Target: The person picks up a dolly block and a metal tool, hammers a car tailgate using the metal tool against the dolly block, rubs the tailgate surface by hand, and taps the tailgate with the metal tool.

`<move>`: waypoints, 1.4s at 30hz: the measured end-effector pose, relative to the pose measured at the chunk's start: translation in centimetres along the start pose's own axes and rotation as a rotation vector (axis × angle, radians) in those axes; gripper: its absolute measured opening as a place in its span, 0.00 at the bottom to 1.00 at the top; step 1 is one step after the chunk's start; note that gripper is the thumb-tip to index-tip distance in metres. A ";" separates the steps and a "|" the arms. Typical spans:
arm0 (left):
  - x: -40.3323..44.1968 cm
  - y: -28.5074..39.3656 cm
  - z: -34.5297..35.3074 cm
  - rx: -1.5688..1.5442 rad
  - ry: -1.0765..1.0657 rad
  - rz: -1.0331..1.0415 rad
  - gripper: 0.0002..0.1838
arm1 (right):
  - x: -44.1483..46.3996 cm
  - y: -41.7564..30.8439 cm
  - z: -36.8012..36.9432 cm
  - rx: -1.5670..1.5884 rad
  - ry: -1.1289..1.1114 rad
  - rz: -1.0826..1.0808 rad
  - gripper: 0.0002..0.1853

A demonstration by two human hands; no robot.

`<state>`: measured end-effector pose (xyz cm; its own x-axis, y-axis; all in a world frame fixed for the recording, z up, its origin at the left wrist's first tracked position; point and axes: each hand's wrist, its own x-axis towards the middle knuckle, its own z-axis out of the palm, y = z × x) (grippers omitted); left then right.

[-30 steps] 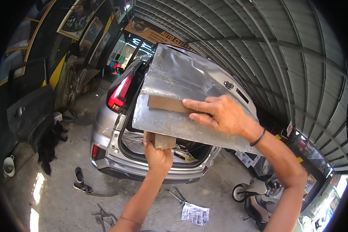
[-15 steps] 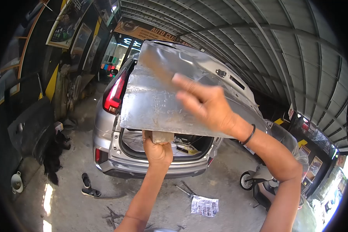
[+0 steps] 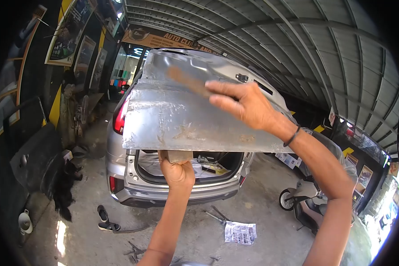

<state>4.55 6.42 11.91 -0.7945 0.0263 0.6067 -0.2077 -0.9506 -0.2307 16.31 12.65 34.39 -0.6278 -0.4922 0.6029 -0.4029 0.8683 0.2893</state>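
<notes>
A bare-metal tailgate panel point(image 3: 150, 116) extends toward me from the raised rear of a silver car point(image 3: 168, 193), with scratches and rusty brown marks on its surface. Below its near edge, my left hand point(image 3: 178, 173) is closed around a greyish-brown rectangular block point(image 3: 180, 156), held up against or just under the panel; contact is hard to tell. Over the panel, my right hand point(image 3: 257, 106) grips a long brown bar-like tool point(image 3: 188, 81), smeared by motion, its exact kind unclear. That tool's far end points up and left above the metal.
Sandals point(image 3: 107, 224), a printed sheet point(image 3: 240, 232) and scattered metal tools lie on the concrete floor. A motorbike point(image 3: 303, 201) stands at right. Dark car parts point(image 3: 37, 159) lean along the left wall. The open cargo area point(image 3: 217, 168) lies beneath the panel.
The view has shifted, so the panel appears farther left and more of its right side shows. My right hand and the brown tool sit slightly farther right. Both hands keep their holds.
</notes>
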 end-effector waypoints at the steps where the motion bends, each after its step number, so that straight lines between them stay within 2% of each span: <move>1: -0.1 -0.4 -0.6 -0.001 -0.005 -0.003 0.14 | 0.3 0.1 0.3 0.063 0.134 0.093 0.21; 2: -0.2 -0.8 -1.2 -0.015 -0.067 0.003 0.15 | 0.0 0.5 0.8 0.058 0.134 0.088 0.21; 4: -0.1 -0.7 0.4 -0.023 -0.137 0.025 0.16 | -0.5 1.4 2.1 -0.218 -0.200 -0.112 0.20; 5: -0.5 -0.9 1.2 0.033 0.021 0.033 0.17 | 0.1 2.4 1.7 -0.225 -0.186 -0.209 0.19; 6: -0.8 -0.9 1.9 0.088 0.182 0.034 0.18 | 0.9 2.6 0.8 -0.222 -0.186 -0.208 0.19; 8: -0.8 -1.2 1.2 0.078 0.154 0.032 0.18 | 2.7 2.3 -1.1 -0.283 -0.055 -0.133 0.19; 9: -0.8 -1.0 1.1 0.076 0.125 0.027 0.18 | 3.0 2.2 -0.9 -0.081 0.108 -0.093 0.20; 10: -0.9 -1.0 1.2 0.071 0.127 0.033 0.18 | 2.8 2.5 -0.3 -0.081 0.103 -0.099 0.20; 12: -0.8 -1.3 1.7 0.088 0.157 0.076 0.17 | 1.8 2.2 1.1 -0.163 0.067 -0.270 0.20; 13: -0.9 -1.4 1.6 0.082 0.160 0.083 0.17 | 1.2 1.0 0.7 -0.510 -0.338 -0.217 0.19; 16: -1.0 -1.8 1.5 0.056 0.163 0.087 0.20 | 3.2 1.3 -1.4 -0.539 -0.272 -0.240 0.20; 17: -1.3 -2.0 1.6 0.048 0.176 0.080 0.20 | 3.8 2.9 -1.2 -0.387 -0.075 -0.302 0.21; 18: -1.1 -1.9 1.9 0.041 0.180 0.078 0.21 | 3.5 2.4 -0.8 -0.387 -0.073 -0.314 0.21; 20: -1.1 -1.7 2.3 0.047 0.182 0.101 0.21 | 2.5 0.8 0.2 -0.001 0.079 0.007 0.21; 21: -1.1 -1.7 2.4 0.061 0.186 0.113 0.21 | 2.7 0.8 0.0 -0.002 0.075 -0.006 0.21; 24: -1.0 -1.7 2.0 0.058 0.174 0.126 0.20 | 2.7 1.9 -1.4 -0.426 -0.359 -0.355 0.19; 25: -1.0 -1.9 2.1 0.054 0.180 0.128 0.20 | 3.3 2.4 -1.9 -0.409 -0.253 -0.331 0.20; 26: -0.9 -2.1 2.2 0.056 0.172 0.133 0.20 | 3.4 2.7 -1.7 -0.404 -0.260 -0.331 0.20; 28: -1.3 -2.0 2.2 0.068 0.171 0.136 0.20 | 3.7 2.4 -0.8 0.018 0.208 0.017 0.21; 30: -1.2 -2.1 2.2 0.070 0.159 0.134 0.19 | 2.3 2.6 0.2 0.056 0.206 -0.011 0.23; 32: -1.0 -2.3 2.3 0.073 0.183 0.137 0.19 | 1.6 3.0 0.3 -0.287 -0.323 -0.333 0.24; 33: -1.0 -2.4 2.2 0.071 0.208 0.130 0.18 | 2.5 2.0 -0.9 -0.508 -0.372 -0.313 0.23; 34: -1.0 -2.6 2.1 0.079 0.209 0.125 0.18 | 3.1 2.6 -1.0 -0.502 -0.369 -0.307 0.23; 36: -0.9 -2.6 1.8 0.012 0.165 0.104 0.17 | 3.8 3.8 -0.5 -0.041 0.096 -0.113 0.21; 37: -1.0 -2.5 1.6 0.030 0.161 0.099 0.17 | 3.7 4.0 0.3 0.000 0.251 -0.085 0.20; 38: -1.0 -2.6 1.5 0.046 0.145 0.110 0.17 | 2.8 3.9 0.5 0.006 0.263 -0.085 0.20; 40: -0.7 -2.6 1.5 0.070 0.123 0.126 0.16 | 0.7 3.8 0.9 -0.178 -0.228 -0.247 0.21; 41: -0.7 -2.6 1.4 0.064 0.106 0.135 0.17 | 1.2 2.9 -0.5 -0.294 -0.379 -0.241 0.21; 42: -0.8 -2.7 1.2 0.054 0.096 0.138 0.17 | 1.6 3.0 -1.0 -0.284 -0.379 -0.235 0.21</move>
<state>6.46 8.62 12.91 -0.8645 -0.0791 0.4963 -0.0635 -0.9624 -0.2640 14.74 14.55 37.01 -0.7603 -0.6174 0.2021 -0.3981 0.6887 0.6060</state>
